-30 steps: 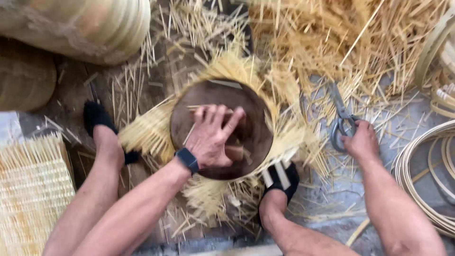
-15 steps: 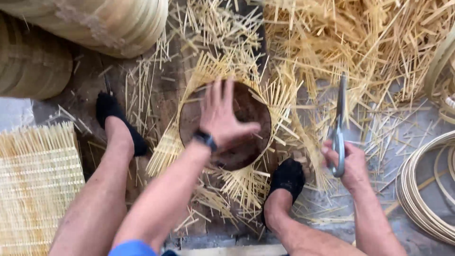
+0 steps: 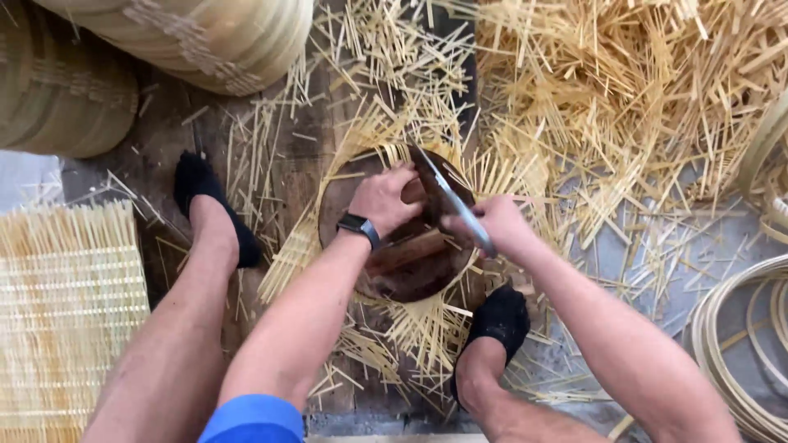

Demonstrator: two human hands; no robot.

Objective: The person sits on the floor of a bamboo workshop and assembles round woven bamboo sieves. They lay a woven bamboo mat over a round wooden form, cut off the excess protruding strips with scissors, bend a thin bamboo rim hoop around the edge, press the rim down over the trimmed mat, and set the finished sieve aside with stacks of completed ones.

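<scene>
A wide heap of cut strips (image 3: 624, 107) is spread over the floor at upper right; stacked woven baskets (image 3: 205, 37) are seen at upper left; a flat woven mat (image 3: 66, 312) lies at the left edge; coiled hoops (image 3: 739, 344) lie at the right edge. A dark round disc (image 3: 410, 262) is set at the centre on a fan of strips (image 3: 427, 328) that radiates from under it, between two feet in black socks (image 3: 497, 316). The left hand (image 3: 382, 197), a dark watch (image 3: 359, 227) at its wrist, is pressed on the disc's upper part, fingers curled. The right hand (image 3: 497, 226) is clenched round the handles of scissors (image 3: 451, 201), whose blades are laid across the disc's upper right rim.
</scene>
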